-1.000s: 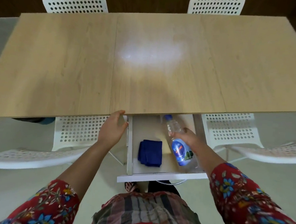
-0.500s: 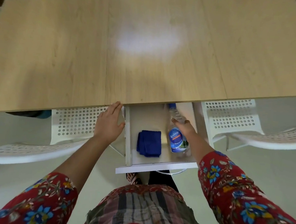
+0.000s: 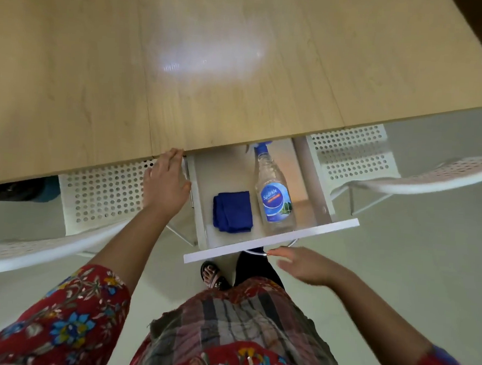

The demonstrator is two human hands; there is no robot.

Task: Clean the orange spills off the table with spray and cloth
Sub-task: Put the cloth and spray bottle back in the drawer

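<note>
nearest the cam: person's lap w/ plaid cloth and red floral sleeves, one sandalled foot (image 3: 215, 276) on the pale floor under the drawer front

right hand (image 3: 305, 265) is just near of the white drawer (image 3: 270, 240) front, fingers spread & loose, nothing in it; fingertips reach the thin metal handle (image 3: 258, 253) under the front edge, can't tell if they actually touch, hand is blurred

left hand (image 3: 165, 184) farther in, left of the drawer, palm down w/ fingers flat and together, holding nothing; fingertips at the near edge of the table (image 3: 99, 75), hand beside the drawer's left wall

drawer is pulled out from under the tabletop, open. inside: folded blue cloth (image 3: 233, 211) lies on the left part of the drawer floor, near the front. spray bottle (image 3: 274, 197) lies on its side just right of the cloth, not touching it as far as i can see; clear body, blue label, base twd the drawer front, blue nozzle pointing far, tucked at the table edge

either side: white perforated chairs, left chair (image 3: 101, 190) and right chair (image 3: 354, 158), seats partly under the table

far: light wood tabletop fills the top of the view, w/ seams running near-to-far and a bright glare patch (image 3: 208, 50) mid-top. surface looks bare
</note>
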